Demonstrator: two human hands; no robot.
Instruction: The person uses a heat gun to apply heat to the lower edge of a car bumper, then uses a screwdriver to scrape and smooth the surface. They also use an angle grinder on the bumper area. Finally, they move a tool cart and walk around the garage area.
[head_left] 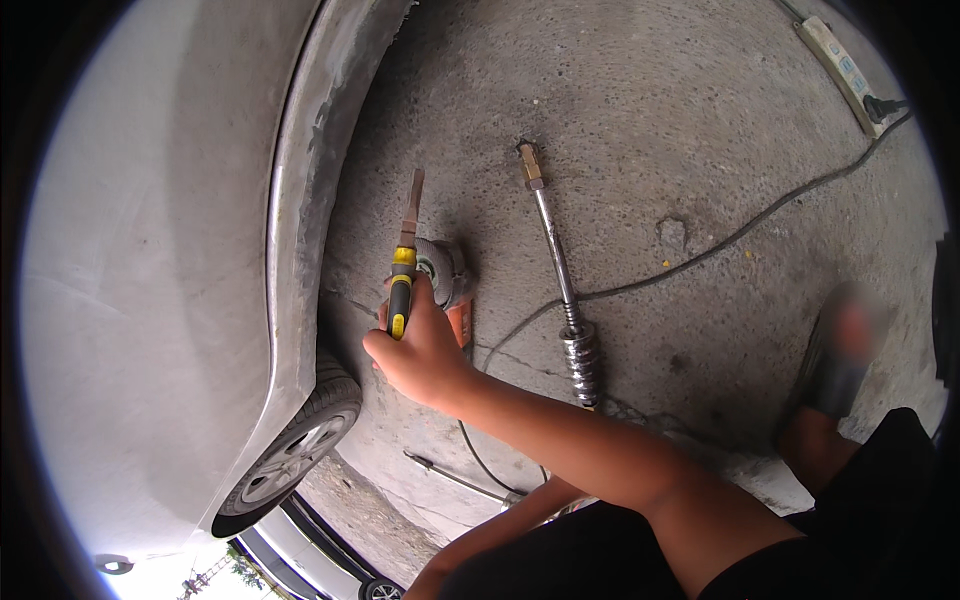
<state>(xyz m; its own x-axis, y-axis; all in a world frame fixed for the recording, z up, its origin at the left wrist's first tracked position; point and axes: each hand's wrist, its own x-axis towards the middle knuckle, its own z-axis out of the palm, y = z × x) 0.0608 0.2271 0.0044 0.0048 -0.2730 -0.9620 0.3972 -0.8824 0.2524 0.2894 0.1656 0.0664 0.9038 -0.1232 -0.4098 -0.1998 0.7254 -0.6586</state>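
My right hand (425, 345) reaches across to the left, fingers wrapped round the dark grey and yellow handle of a chisel (411, 212). Its flat steel blade points away from me, beside the lower edge of a grey car body (300, 260). Just beyond the hand, on the ground, lies an angle grinder (447, 275) with an orange body, partly covered by my fingers. My left forearm (500, 528) passes beneath my right arm, which hides most of the left hand (568, 492); its fingers do not show.
A slide hammer (555, 245) lies on the rough concrete, crossed by a black cable (720, 240) near a power strip (840, 68). A thin metal rod (455, 474) rests nearer me. The car's wheel (300, 450) is lower left; my foot (850, 345) is at right. Another car (300, 550) stands beyond.
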